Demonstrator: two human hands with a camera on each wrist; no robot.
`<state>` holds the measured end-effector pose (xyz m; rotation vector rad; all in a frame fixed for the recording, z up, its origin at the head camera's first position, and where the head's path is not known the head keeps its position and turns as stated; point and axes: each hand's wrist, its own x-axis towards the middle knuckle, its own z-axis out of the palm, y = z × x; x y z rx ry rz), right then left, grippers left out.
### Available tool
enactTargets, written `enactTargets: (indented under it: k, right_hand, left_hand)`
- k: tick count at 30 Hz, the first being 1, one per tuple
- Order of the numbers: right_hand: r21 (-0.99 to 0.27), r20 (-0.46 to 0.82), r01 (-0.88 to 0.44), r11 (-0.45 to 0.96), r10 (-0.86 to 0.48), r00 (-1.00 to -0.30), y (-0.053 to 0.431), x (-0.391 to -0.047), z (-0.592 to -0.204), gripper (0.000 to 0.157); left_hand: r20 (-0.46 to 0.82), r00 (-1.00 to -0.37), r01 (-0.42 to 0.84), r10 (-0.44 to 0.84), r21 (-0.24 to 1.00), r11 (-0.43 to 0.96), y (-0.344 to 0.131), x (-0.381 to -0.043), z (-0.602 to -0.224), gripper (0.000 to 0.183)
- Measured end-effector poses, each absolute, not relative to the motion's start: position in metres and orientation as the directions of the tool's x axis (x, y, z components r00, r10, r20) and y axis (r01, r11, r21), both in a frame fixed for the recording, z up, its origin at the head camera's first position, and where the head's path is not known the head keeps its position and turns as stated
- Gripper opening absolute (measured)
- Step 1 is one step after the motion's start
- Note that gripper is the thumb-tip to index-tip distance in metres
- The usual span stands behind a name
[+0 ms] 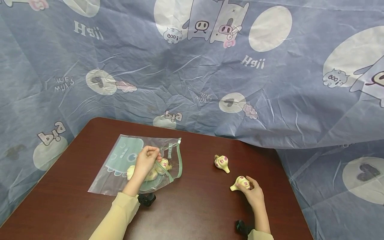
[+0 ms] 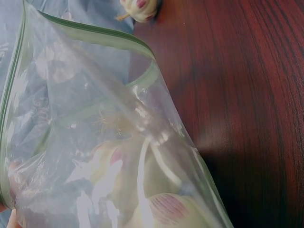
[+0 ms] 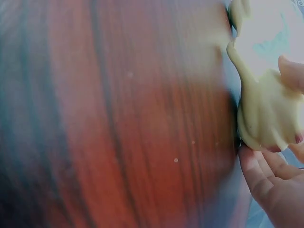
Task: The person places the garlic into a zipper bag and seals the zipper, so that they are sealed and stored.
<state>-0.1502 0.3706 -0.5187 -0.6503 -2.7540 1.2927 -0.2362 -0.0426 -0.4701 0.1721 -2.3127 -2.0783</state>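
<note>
My left hand (image 1: 146, 162) pinches the green zip edge of a clear zip bag (image 1: 102, 184) with a light-blue print, lifting that side so the mouth gapes to the right. Several garlic bulbs (image 1: 152, 175) lie inside; the left wrist view shows a bulb (image 2: 171, 209) through the plastic close up. At the right of the table, my right hand (image 1: 255, 195) grips another garlic bulb (image 1: 242, 182) between thumb and fingers, its stem pointing left. In the right wrist view, fingertips (image 3: 259, 175) press against this bulb (image 3: 268, 111).
One more garlic bulb (image 1: 222, 162) lies loose on the brown table (image 1: 195, 200), beyond the right hand and to its left. A blue printed cloth (image 1: 186, 76) hangs behind the table. Black wrist cameras (image 1: 147, 199) sit on both wrists.
</note>
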Motion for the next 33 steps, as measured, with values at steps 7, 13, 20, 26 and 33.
enactTargets:
  k: [7, 13, 20, 26, 33]
  right_hand:
    - [-0.754, -0.111, 0.346, 0.558, 0.411, -0.905, 0.369, -0.15, -0.517, 0.075]
    - [-0.786, -0.061, 0.318, 0.531, 0.446, -0.893, 0.361, -0.154, -0.505, 0.071]
    - [-0.842, -0.026, 0.252, 0.477, 0.431, -0.902, 0.345, -0.162, -0.485, 0.069]
    - [-0.898, -0.007, 0.186, 0.399, 0.408, -0.913, 0.326, -0.171, -0.467, 0.066]
    - [-0.93, 0.02, 0.119, 0.346, 0.373, -0.928, 0.304, -0.183, -0.45, 0.063]
  left_hand:
    - [-0.057, -0.993, -0.067, -0.104, 0.994, 0.09, -0.044, -0.236, -0.47, 0.018]
    - [-0.064, -0.992, -0.073, -0.109, 0.994, 0.081, -0.044, -0.236, -0.47, 0.018]
    - [-0.061, -0.993, -0.071, -0.105, 0.994, 0.088, -0.044, -0.236, -0.47, 0.019]
    - [-0.066, -0.992, -0.075, -0.107, 0.994, 0.079, -0.044, -0.236, -0.47, 0.019]
    - [-0.061, -0.992, -0.07, -0.107, 0.994, 0.082, -0.043, -0.236, -0.469, 0.019]
